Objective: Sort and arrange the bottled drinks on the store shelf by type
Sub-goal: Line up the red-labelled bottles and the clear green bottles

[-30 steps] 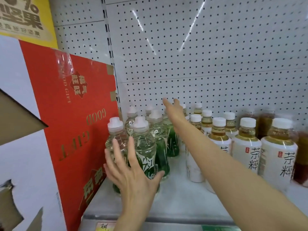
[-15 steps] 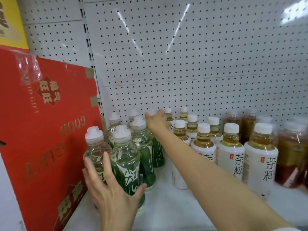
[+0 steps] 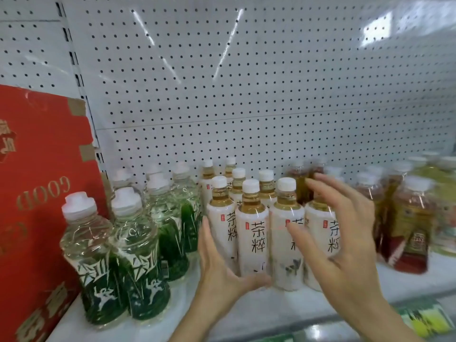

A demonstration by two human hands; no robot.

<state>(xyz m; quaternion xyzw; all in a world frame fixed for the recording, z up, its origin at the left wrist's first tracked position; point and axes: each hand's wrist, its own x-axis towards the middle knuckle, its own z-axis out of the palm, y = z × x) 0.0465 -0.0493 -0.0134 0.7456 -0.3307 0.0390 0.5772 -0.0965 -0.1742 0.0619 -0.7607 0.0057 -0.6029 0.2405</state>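
White shelf [image 3: 246, 314] with a pegboard back panel [image 3: 246, 95], stocked in groups. Landmark: the cluster of white-label tea bottles [image 3: 251, 233] at mid-shelf, white caps, amber liquid in the necks, standing upright in rows front to back.

Left of that cluster, clear bottles with green labels [image 3: 138, 255], upright, in two rows running back toward the panel, the front pair nearest the shelf edge. Further left again, a red carton [image 3: 44, 193] on end, touching or just beside the front green bottle. Right of the tea cluster, dark amber bottles with red labels [image 3: 407, 233], blurred; beyond them pale yellow-green bottles [image 3: 444, 218], too smeared to read.

Left hand [image 3: 219, 272] against the left flank of the tea cluster, fingers straight and pointing up along the leftmost front bottle, thumb laid across the base of the next one; pressing, not wrapped round. Right hand [image 3: 345, 233] in front of the right side of the same cluster, fingers spread and only loosely bent, covering the rightmost front tea bottle; holding nothing, contact with that bottle impossible to tell through the blur.

Green price strip [image 3: 424, 319] along the shelf edge below and right of the cluster.
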